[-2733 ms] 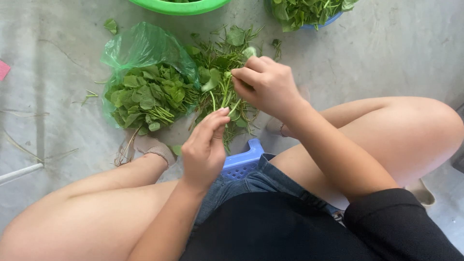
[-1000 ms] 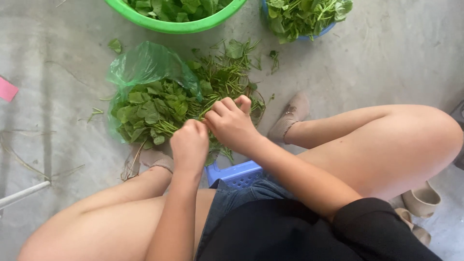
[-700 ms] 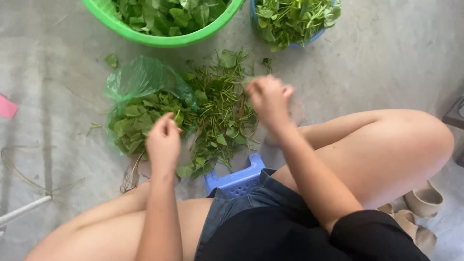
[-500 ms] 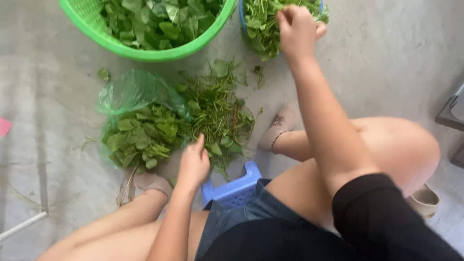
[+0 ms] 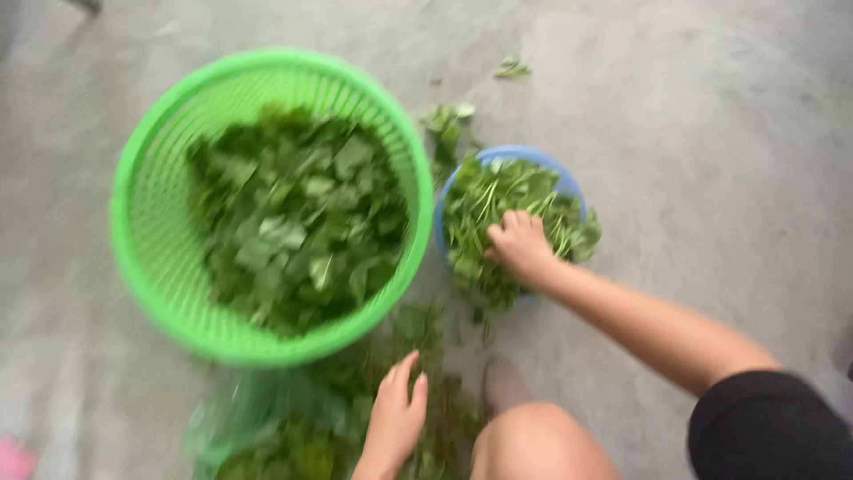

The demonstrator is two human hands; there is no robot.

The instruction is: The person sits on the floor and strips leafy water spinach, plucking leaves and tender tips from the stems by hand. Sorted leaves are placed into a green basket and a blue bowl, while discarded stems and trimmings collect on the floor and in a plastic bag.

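Blue bowl (image 5: pixel 569 182) of greens (image 5: pixel 484 200) lies under right hand (image 5: pixel 518 249).

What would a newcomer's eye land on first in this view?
The big green basket of leafy greens at left centre stands out most. Just right of it, the right hand is in the stemmy greens of a smaller blue bowl. Below, the left hand rests on loose greens on the floor.
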